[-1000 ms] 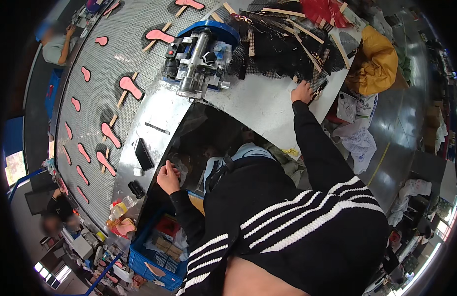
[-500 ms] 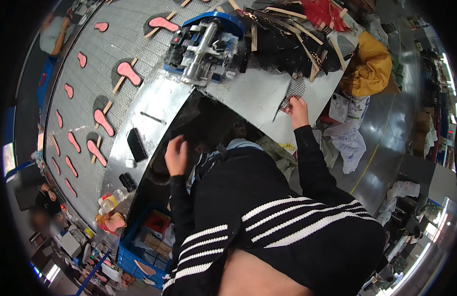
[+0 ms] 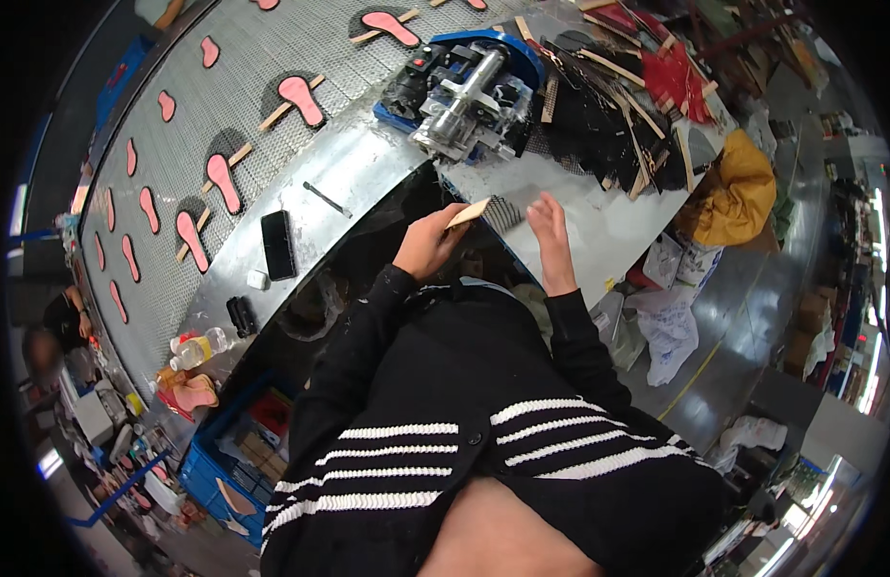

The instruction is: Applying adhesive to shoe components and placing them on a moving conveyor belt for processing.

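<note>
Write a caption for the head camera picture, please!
Left hand holds a wooden-handled mesh piece; right hand alongside.

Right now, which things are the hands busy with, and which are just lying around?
In use:
left hand, its grip on a wooden stick with a black mesh piece
right hand, open beside the mesh

Lying about:
black phone
plastic bottle
yellow bag
pink sole shapes on the conveyor

A phone (image 3: pixel 278 244) lies on the metal table (image 3: pixel 368 173), left of the machine (image 3: pixel 459 91).
</note>
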Motion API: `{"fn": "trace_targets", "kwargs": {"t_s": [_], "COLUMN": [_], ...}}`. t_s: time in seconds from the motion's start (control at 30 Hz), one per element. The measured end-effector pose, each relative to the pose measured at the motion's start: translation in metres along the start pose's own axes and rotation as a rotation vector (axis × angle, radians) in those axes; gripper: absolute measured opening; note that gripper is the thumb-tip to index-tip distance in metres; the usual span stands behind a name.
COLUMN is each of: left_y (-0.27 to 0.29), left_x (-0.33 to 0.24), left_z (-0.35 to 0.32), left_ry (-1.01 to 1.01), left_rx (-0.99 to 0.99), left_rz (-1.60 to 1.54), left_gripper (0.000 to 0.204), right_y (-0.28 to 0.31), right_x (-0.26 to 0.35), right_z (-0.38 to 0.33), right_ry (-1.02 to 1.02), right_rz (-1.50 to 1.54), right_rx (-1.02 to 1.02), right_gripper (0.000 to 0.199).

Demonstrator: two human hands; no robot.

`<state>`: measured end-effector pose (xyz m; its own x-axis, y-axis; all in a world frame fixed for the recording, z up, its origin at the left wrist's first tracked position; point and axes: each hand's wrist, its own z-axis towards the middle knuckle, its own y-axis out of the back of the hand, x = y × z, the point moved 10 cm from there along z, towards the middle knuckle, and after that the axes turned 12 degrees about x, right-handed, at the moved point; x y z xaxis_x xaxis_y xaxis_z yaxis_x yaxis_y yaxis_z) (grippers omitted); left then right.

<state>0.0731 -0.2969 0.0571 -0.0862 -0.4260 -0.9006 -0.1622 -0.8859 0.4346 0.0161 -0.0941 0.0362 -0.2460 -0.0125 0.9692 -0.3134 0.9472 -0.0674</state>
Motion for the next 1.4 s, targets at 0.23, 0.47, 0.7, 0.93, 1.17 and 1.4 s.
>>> {"fn": "trace_targets", "kwargs": {"t_s": [0.23,0.47,0.7,0.93,1.17,1.4], "left_y": [-0.011,-0.002,0.002,0.049,0.029,-0.047], "left_x": [0.061,0.115,0.131,0.145,0.167,0.156], "left_z": [0.030,0.030,0.026,0.003,-0.036,-0.049], "left_ry": [0.084,0.292,0.335,0.320,0.380,0.546], "left_rx": [0.133,-0.129,-0.260,-0.503,-0.570,-0.366], "left_rz": [-0.437,-0.686,-1.039,-1.101,-1.245,-1.623], "left_gripper": [0.030,0.038,0.030,0.023,0.018,0.028], "right_y": [-0.057,-0.062,-0.074,-0.110,-0.109,-0.070], "right_x": [-0.045,-0.031,-0.030,-0.034,-0.056,-0.051], "right_z": [0.011,0.037,0.063,0.081,0.087,0.076], "right_ry": [-0.229,-0.115,-0.138,-0.276,-0.257,-0.135], "right_rz": [-0.004,-0.058,0.000,0.035,-0.007,0.089], "right_rx": [0.641,0.457,0.426,0.526,0.464,0.293], "right_gripper": [0.030,0.021,0.022,0.022,0.020,0.024]}}
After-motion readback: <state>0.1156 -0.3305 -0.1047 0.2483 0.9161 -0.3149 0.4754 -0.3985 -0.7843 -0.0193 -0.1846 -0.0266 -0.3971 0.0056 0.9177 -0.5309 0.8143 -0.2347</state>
